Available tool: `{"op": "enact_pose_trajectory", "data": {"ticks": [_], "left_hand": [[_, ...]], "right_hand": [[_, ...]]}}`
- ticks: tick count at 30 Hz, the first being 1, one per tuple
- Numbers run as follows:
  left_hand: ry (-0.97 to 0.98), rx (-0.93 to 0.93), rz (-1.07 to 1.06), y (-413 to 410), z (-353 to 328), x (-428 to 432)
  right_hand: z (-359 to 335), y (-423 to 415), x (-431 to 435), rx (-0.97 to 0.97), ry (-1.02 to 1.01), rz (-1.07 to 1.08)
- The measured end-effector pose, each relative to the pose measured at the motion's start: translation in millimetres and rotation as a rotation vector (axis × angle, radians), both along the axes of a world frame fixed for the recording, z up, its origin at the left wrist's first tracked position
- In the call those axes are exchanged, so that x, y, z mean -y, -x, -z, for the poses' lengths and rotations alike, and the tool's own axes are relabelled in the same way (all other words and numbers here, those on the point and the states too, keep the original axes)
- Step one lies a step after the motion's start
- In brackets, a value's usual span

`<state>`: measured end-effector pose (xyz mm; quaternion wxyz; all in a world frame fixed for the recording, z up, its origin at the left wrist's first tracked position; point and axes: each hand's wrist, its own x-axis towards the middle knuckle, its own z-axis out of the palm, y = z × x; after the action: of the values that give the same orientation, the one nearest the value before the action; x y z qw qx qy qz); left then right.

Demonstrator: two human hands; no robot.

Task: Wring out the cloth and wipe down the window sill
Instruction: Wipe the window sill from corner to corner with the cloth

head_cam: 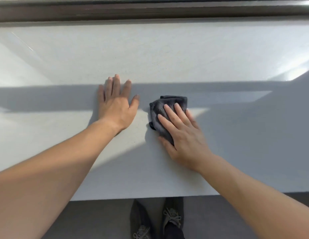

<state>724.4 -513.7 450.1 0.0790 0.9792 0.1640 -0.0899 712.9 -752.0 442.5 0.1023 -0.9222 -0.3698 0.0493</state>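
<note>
A dark grey cloth (167, 104) lies bunched on the wide white window sill (167, 57), a little right of centre. My right hand (183, 133) presses flat on top of the cloth with straight, spread fingers, covering its near half. My left hand (115, 104) rests flat on the bare sill just left of the cloth, fingers straight, holding nothing. A small gap separates its thumb from the cloth.
The dark window frame (150, 12) runs along the far edge of the sill. Bands of shadow and sunlight cross the surface. The sill's near edge (133, 198) sits above a grey floor, where my two shoes (157, 221) stand.
</note>
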Motion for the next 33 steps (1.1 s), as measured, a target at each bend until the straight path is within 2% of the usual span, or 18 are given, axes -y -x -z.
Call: {"op": "enact_pose_trajectory", "data": {"ticks": [2, 5, 7, 9, 11, 14, 15, 18, 20, 21, 25, 27, 29, 33], "left_hand": [[-0.022, 0.028, 0.040, 14.6, -4.0, 4.8], [0.009, 0.081, 0.101, 59.4, -4.3, 26.2], [0.073, 0.100, 0.103, 89.7, -1.4, 42.0], [0.148, 0.140, 0.104, 109.5, 1.3, 50.2], [0.216, 0.151, 0.106, 117.3, 2.1, 48.7], [0.178, 0.134, 0.134, 118.2, 3.2, 46.2], [0.145, 0.122, 0.142, 118.2, 4.2, 47.2], [0.094, 0.088, 0.151, 118.7, 6.4, 50.9], [0.082, 0.086, 0.147, 119.5, 7.5, 51.1], [0.079, 0.087, 0.143, 119.6, 7.5, 50.9], [0.075, 0.074, 0.136, 119.3, 8.1, 52.1], [0.099, 0.078, 0.113, 117.7, 6.2, 53.5], [0.111, 0.097, 0.077, 114.0, 2.6, 57.8], [0.176, 0.163, 0.110, 96.6, -2.5, 83.2]], "right_hand": [[-1.3, -6.3, 22.4, -0.010, 0.022, 0.004], [-4.1, -26.0, 43.8, -0.058, 0.004, 0.342], [-5.2, -14.4, 32.6, -0.071, -0.010, 0.470], [-5.1, 22.0, 16.5, -0.055, -0.022, 0.357], [-3.6, 66.0, 16.8, -0.034, -0.014, 0.109], [-1.9, 84.9, 47.9, -0.025, 0.030, -0.132], [-0.2, 78.6, 58.8, -0.021, 0.034, -0.106], [-1.5, 62.1, 70.0, -0.062, -0.018, 0.313], [-2.7, 76.4, 52.3, -0.063, -0.037, 0.451], [-2.7, 90.4, 43.6, -0.052, -0.036, 0.398], [-2.5, 127.5, 57.1, -0.019, 0.014, -0.029], [-1.1, 118.9, 84.6, -0.020, 0.029, -0.095], [2.2, 99.8, 114.1, -0.023, 0.035, 0.037], [1.4, 63.5, 128.2, -0.056, -0.014, 0.566]]}}
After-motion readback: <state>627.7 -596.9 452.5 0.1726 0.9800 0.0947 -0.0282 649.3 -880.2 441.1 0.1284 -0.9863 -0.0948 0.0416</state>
